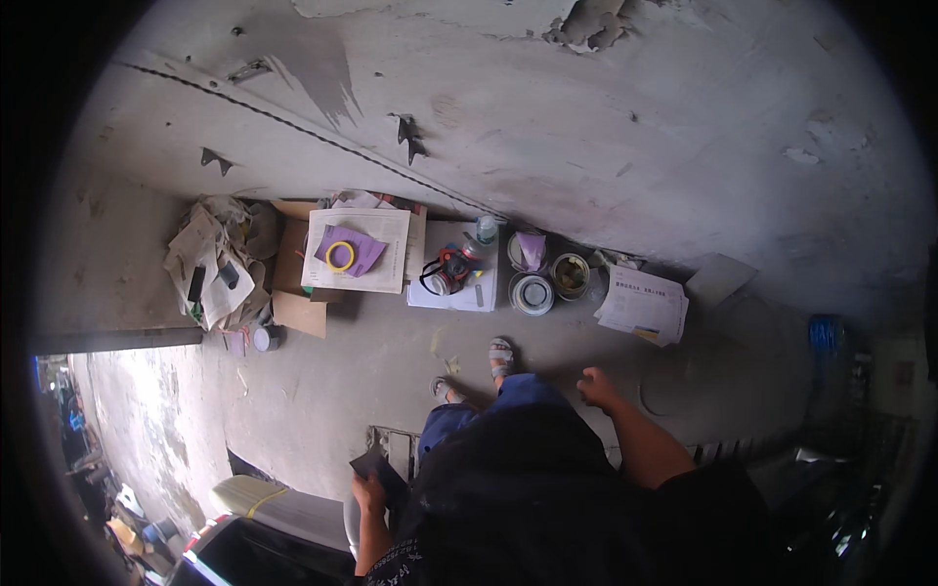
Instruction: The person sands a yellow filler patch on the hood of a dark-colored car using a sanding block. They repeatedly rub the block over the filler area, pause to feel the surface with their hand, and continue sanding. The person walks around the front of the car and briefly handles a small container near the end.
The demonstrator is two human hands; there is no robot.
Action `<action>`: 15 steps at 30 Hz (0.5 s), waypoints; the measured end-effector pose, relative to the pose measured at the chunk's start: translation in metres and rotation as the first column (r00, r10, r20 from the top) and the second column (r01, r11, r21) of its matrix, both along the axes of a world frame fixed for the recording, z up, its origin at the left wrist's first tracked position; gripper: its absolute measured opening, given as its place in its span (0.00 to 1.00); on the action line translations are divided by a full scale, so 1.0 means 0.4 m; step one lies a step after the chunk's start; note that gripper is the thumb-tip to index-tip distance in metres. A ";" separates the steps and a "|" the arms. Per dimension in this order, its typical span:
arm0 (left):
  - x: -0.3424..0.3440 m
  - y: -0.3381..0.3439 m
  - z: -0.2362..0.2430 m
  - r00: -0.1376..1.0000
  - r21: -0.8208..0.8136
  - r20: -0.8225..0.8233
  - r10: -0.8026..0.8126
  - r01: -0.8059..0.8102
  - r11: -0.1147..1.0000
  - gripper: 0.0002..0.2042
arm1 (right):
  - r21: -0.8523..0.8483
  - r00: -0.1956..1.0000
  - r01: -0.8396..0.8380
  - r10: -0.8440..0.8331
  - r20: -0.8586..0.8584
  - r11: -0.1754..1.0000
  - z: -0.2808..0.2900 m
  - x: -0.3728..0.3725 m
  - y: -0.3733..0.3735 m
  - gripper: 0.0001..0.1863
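Note:
Low at my left side, my left hand [367, 490] is closed on the edge of a dark flat sheet [391, 477], its material too dim to tell. My right hand [596, 389] hangs to the right of my legs, curled into a fist above the floor, with nothing showing in it. My sandalled feet [500, 357] stand on the concrete. Ahead of them lie a black and red respirator mask [451, 270] on white paper [469, 296], and round cans [531, 293].
A yellow tape roll [340, 256] rests on purple sheets over newspaper [386, 269] and a cardboard box [298, 311]. Crumpled newspaper [210, 259] is heaped farther left. More newspapers [645, 301] lie right of the cans. A peeling wall [547, 117] rises behind; a car [269, 552] is at lower left.

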State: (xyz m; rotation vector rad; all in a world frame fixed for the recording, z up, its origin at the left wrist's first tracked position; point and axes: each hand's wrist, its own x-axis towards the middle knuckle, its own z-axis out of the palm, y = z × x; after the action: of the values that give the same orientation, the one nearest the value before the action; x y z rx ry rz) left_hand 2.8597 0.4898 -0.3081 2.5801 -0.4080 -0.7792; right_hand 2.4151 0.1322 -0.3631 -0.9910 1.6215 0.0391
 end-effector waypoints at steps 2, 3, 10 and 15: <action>0.039 -0.116 0.064 0.997 -0.153 -0.062 0.037 -0.046 0.987 0.15 | -0.028 0.999 0.041 -0.041 0.004 0.999 0.014 0.007 0.013 0.26; 0.076 -0.126 0.045 0.998 -0.186 -0.061 -0.004 -0.007 0.983 0.15 | -0.029 0.997 0.081 -0.080 0.015 0.996 0.008 0.005 0.027 0.26; 0.239 -0.184 -0.014 0.984 -0.261 -0.134 -0.115 0.077 0.962 0.15 | 0.015 0.965 0.261 -0.260 -0.040 0.965 0.067 0.055 0.190 0.27; 0.299 -0.128 -0.050 0.966 0.048 -0.213 -0.149 0.162 0.986 0.17 | 0.015 0.939 0.332 -0.329 -0.102 0.943 0.067 0.081 0.347 0.27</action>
State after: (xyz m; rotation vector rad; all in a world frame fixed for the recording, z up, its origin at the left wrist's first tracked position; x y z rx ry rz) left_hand 2.9793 0.4385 -0.3280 2.5141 -0.5320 -1.1239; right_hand 2.4476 0.2710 -0.3364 -0.6897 1.8548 -0.1164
